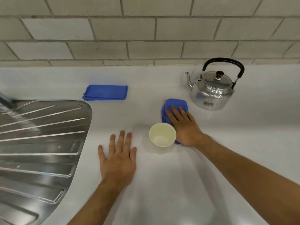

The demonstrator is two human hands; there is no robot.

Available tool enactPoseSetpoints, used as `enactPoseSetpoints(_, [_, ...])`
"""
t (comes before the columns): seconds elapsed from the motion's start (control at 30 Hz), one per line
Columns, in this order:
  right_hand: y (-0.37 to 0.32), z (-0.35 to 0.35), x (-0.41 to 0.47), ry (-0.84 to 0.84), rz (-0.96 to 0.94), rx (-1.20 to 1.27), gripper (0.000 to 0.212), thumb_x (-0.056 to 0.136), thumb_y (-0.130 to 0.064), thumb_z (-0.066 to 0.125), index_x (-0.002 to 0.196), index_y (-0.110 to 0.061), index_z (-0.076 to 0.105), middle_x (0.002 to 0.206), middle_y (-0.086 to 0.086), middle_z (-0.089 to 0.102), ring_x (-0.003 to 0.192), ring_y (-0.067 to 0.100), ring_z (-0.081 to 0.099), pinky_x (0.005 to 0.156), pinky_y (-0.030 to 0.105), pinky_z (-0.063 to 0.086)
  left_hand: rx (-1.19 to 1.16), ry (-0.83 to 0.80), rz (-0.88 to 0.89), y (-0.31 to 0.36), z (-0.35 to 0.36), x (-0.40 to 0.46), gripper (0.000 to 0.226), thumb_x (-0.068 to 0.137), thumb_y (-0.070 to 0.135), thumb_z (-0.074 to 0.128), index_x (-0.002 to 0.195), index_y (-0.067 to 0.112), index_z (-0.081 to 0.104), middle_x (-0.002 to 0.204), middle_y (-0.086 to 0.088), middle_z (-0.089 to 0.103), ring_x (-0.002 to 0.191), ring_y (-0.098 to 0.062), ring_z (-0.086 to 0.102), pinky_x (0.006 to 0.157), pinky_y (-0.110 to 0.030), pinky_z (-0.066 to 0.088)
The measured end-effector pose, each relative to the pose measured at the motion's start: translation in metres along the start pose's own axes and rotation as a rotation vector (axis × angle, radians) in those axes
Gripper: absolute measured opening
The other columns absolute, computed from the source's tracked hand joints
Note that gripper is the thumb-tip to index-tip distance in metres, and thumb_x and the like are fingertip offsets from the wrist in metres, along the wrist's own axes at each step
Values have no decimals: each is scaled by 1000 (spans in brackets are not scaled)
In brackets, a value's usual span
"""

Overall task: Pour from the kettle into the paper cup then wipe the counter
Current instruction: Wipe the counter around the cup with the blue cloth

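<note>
A metal kettle (pixel 212 90) with a black handle stands upright at the back right of the white counter (pixel 162 184), its spout pointing left. A pale paper cup (pixel 162 134) stands upright in the middle of the counter. Just right of the cup, my right hand (pixel 184 127) presses flat on a blue cloth (pixel 176 103) that lies between the cup and the kettle. My left hand (pixel 117 157) rests flat on the bare counter left of the cup, fingers spread, holding nothing.
A second blue cloth (pixel 105 92), folded, lies at the back centre-left. A ribbed steel sink drainboard (pixel 40 135) fills the left side. A grey tiled wall (pixel 146 30) runs along the back of the counter.
</note>
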State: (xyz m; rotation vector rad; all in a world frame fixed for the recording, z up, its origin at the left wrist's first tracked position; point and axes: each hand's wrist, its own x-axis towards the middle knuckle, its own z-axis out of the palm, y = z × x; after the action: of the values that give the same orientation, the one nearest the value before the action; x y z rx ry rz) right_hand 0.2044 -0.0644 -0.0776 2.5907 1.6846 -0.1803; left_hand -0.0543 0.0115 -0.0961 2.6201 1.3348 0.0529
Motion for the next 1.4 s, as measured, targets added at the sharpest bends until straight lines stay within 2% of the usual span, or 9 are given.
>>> enactPoseSetpoints(0.17, [33,-2,3,-50,-368,31,66,97,-60,11,157,-32,4,163,-13,-9,150,15,-15,121,30,-4,34,27,6,-1,4,1,56,90,52,-13,143,41,-28,158,17,-20,150,-14,-11,118,-52,-2])
enactPoseSetpoints(0.33, [34,1,67,97,26,43,64,103,-44,28,157,-16,10,166,7,6,152,33,2,122,42,7,5,26,1,1,3,-1,61,90,54,-9,149,42,-15,157,19,-15,150,-13,-8,117,-51,-2])
enactPoseSetpoints(0.47, [-5,-7,128,67,259,149,69,101,-44,27,156,-6,7,166,13,3,151,39,2,121,47,3,34,18,-13,3,2,0,59,88,54,-13,145,44,-24,156,20,-22,149,-13,-13,117,-50,-4])
enactPoseSetpoints(0.53, [-28,-10,144,52,165,152,69,101,-45,26,157,-8,8,166,11,5,151,38,2,121,45,3,33,9,-19,4,0,0,59,86,54,-14,144,44,-26,155,21,-24,149,-12,-15,117,-50,-5])
enactPoseSetpoints(0.67, [-50,-10,145,55,-330,45,63,102,-45,33,157,-18,18,166,2,14,152,31,9,121,39,7,40,-3,-21,5,-4,0,60,85,54,-15,144,44,-26,156,21,-23,149,-12,-15,117,-50,-5])
enactPoseSetpoints(0.77, [-33,-14,148,28,-422,69,64,101,-47,38,156,-22,19,165,-2,15,152,26,9,122,36,9,41,-8,-17,4,-6,-1,60,85,55,-15,143,45,-26,156,21,-24,148,-11,-16,117,-49,-5])
enactPoseSetpoints(1.03, [3,-9,125,87,77,139,69,100,-52,30,156,-14,16,165,7,13,150,35,10,121,45,11,8,29,-8,0,-4,-1,57,89,55,-9,145,48,-20,157,22,-18,149,-10,-12,117,-49,-5])
enactPoseSetpoints(1.27, [18,4,36,43,107,77,72,97,-56,21,158,-19,8,166,6,6,152,33,4,120,43,9,29,16,-7,-1,-2,0,56,93,53,-4,147,44,-19,161,18,-9,150,-13,-7,117,-52,-2])
enactPoseSetpoints(1.4, [15,6,-36,75,214,8,82,89,-60,7,156,-14,22,164,11,19,149,37,18,117,45,19,6,-20,-17,-2,-3,2,55,93,52,-3,143,44,-23,161,17,-12,150,-13,-10,117,-54,-4])
